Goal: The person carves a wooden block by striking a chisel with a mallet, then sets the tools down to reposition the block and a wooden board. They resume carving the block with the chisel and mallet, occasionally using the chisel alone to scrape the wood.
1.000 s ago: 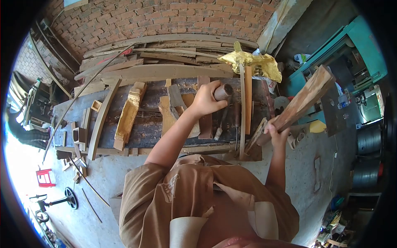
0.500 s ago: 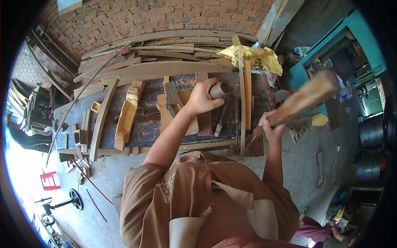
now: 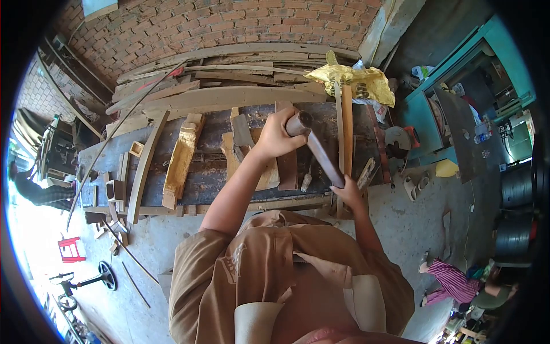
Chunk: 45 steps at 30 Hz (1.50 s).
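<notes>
My left hand (image 3: pixel 276 136) is wrapped round a thick, round, dark wooden handle (image 3: pixel 299 122) above the bench, its top end facing me. The lower part of that tool is hidden by hand and bench clutter. Closed round the near end of a long wooden club (image 3: pixel 325 157) is my right hand (image 3: pixel 350 194). The club slants up and left, and its far end meets the handle just beside my left fingers. Beneath my hands on the dark workbench (image 3: pixel 215 135) lie a brown board (image 3: pixel 288 172), a pale-tipped tool (image 3: pixel 306 182) and two upright-lying wood strips (image 3: pixel 347 126).
A hollowed yellowish wood piece (image 3: pixel 182 163) and a curved slat (image 3: pixel 146 169) lie on the bench's left. Planks (image 3: pixel 223 74) are stacked by the brick wall. A yellow sack (image 3: pixel 352 83) sits at the back right. People are at far left (image 3: pixel 40 189) and lower right (image 3: pixel 452 281).
My right hand has swung the club from raised out at the right to the left, so its end now meets the handle. My left hand keeps its hold. The person at lower right shows more fully.
</notes>
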Each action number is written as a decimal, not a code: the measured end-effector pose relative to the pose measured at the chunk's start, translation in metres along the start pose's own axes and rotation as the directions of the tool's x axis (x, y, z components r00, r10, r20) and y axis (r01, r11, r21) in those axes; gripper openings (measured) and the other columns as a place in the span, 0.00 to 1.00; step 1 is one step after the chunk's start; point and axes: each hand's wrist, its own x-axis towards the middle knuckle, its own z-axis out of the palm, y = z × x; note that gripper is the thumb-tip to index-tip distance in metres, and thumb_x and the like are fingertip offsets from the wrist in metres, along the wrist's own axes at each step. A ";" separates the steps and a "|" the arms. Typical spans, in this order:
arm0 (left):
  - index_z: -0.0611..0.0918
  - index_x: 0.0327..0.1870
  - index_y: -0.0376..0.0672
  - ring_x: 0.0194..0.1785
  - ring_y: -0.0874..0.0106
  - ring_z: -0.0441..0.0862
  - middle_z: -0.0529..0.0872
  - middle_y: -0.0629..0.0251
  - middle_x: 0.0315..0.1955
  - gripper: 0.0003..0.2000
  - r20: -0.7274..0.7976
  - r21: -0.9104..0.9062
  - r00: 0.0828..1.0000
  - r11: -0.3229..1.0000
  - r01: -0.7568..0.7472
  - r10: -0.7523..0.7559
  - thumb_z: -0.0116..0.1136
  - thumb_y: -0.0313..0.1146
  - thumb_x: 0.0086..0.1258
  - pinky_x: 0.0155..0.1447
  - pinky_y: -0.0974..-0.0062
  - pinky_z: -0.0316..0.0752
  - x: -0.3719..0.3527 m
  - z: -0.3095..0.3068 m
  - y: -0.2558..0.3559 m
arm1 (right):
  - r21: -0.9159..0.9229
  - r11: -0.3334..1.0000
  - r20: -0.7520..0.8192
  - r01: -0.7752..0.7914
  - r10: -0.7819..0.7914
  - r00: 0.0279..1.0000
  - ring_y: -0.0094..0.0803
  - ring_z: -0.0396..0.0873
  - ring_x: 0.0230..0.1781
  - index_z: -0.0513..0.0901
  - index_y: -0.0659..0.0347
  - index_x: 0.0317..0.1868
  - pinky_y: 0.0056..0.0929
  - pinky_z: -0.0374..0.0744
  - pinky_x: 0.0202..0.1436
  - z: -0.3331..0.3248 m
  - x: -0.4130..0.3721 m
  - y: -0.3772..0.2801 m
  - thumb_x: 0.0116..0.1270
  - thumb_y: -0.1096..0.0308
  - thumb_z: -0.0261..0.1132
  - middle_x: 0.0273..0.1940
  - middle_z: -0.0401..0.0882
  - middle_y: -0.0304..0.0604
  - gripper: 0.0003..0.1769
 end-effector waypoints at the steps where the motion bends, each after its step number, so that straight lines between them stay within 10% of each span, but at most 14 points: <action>1: 0.77 0.31 0.36 0.29 0.70 0.78 0.79 0.57 0.24 0.13 -0.002 -0.001 1.000 1.000 0.001 -0.001 0.60 0.28 0.41 0.38 0.75 0.72 0.000 0.000 0.000 | -0.020 0.998 -0.035 0.067 -0.068 0.997 0.49 0.76 0.45 0.72 0.67 0.48 0.39 0.74 0.46 0.012 0.004 -0.006 0.46 0.60 0.70 0.42 0.77 0.59 0.31; 16: 0.77 0.32 0.38 0.31 0.79 0.74 0.78 0.66 0.25 0.11 0.035 -0.057 0.999 0.998 0.019 -0.017 0.62 0.28 0.47 0.38 0.78 0.71 -0.004 -0.003 0.000 | -0.203 0.895 0.060 0.398 -0.394 0.917 0.52 0.71 0.49 0.64 0.62 0.58 0.42 0.74 0.48 0.098 0.086 -0.060 0.56 0.67 0.63 0.48 0.71 0.56 0.30; 21: 0.77 0.31 0.35 0.29 0.64 0.79 0.79 0.55 0.24 0.16 0.008 -0.052 1.000 0.999 -0.005 0.005 0.62 0.31 0.39 0.37 0.72 0.72 -0.003 0.000 -0.005 | -0.204 0.882 0.099 0.425 -0.414 0.905 0.51 0.70 0.51 0.64 0.64 0.59 0.40 0.73 0.51 0.094 0.092 -0.069 0.57 0.65 0.63 0.50 0.70 0.57 0.30; 25: 0.77 0.33 0.37 0.31 0.75 0.77 0.80 0.59 0.26 0.14 0.030 0.004 0.998 0.998 -0.063 0.063 0.63 0.30 0.43 0.38 0.76 0.72 -0.004 -0.005 -0.008 | 0.352 0.848 -0.187 0.396 -0.351 0.918 0.35 0.74 0.48 0.67 0.66 0.57 0.31 0.71 0.52 0.061 0.091 -0.116 0.62 0.61 0.62 0.52 0.73 0.49 0.27; 29: 0.77 0.34 0.37 0.31 0.74 0.77 0.80 0.60 0.26 0.16 0.052 0.000 0.999 1.000 -0.006 0.006 0.65 0.31 0.43 0.38 0.76 0.72 -0.008 -0.003 -0.008 | 0.580 0.453 -0.377 0.677 -0.588 0.716 0.33 0.70 0.54 0.62 0.66 0.61 0.27 0.69 0.53 -0.026 0.053 -0.208 0.66 0.42 0.47 0.55 0.70 0.47 0.36; 32: 0.76 0.34 0.36 0.31 0.74 0.77 0.80 0.59 0.27 0.16 0.074 -0.080 0.997 0.996 0.037 -0.031 0.65 0.31 0.43 0.39 0.76 0.71 -0.009 -0.004 0.002 | 0.616 0.153 -0.403 0.773 -0.782 0.476 0.34 0.70 0.55 0.66 0.66 0.58 0.30 0.68 0.55 -0.056 0.026 -0.251 0.66 0.47 0.52 0.54 0.71 0.47 0.32; 36: 0.75 0.43 0.35 0.34 0.65 0.79 0.81 0.56 0.30 0.21 0.082 -0.033 0.991 0.994 -0.108 0.110 0.64 0.32 0.47 0.41 0.72 0.72 -0.017 -0.011 -0.007 | 0.351 0.354 -0.166 0.867 -0.888 0.429 0.35 0.72 0.54 0.74 0.65 0.50 0.30 0.68 0.56 -0.054 0.021 -0.262 0.65 0.54 0.56 0.50 0.75 0.47 0.22; 41: 0.70 0.55 0.38 0.58 0.54 0.69 0.74 0.48 0.51 0.37 0.265 0.462 0.933 0.881 0.099 -0.244 0.70 0.47 0.44 0.59 0.64 0.65 -0.057 -0.053 -0.042 | 0.418 0.300 -0.309 0.858 -0.841 0.445 0.35 0.76 0.47 0.77 0.65 0.39 0.29 0.71 0.52 -0.048 0.031 -0.255 0.68 0.63 0.54 0.42 0.78 0.46 0.13; 43: 0.60 0.65 0.43 0.68 0.47 0.48 0.57 0.46 0.64 0.52 0.019 0.758 0.901 0.593 0.270 -0.434 0.70 0.58 0.36 0.67 0.57 0.53 -0.077 -0.062 -0.058 | 0.446 0.297 -0.329 0.844 -0.823 0.463 0.32 0.77 0.40 0.76 0.66 0.33 0.28 0.73 0.47 -0.048 0.031 -0.255 0.69 0.64 0.52 0.38 0.78 0.47 0.13; 45: 0.55 0.67 0.46 0.69 0.45 0.42 0.50 0.47 0.66 0.56 0.028 0.708 0.884 0.633 0.312 -0.467 0.70 0.61 0.34 0.67 0.53 0.49 -0.092 -0.061 -0.093 | 0.481 0.343 -0.346 0.807 -0.771 0.534 0.31 0.78 0.38 0.75 0.67 0.33 0.27 0.73 0.45 -0.047 0.026 -0.254 0.69 0.65 0.50 0.36 0.78 0.46 0.13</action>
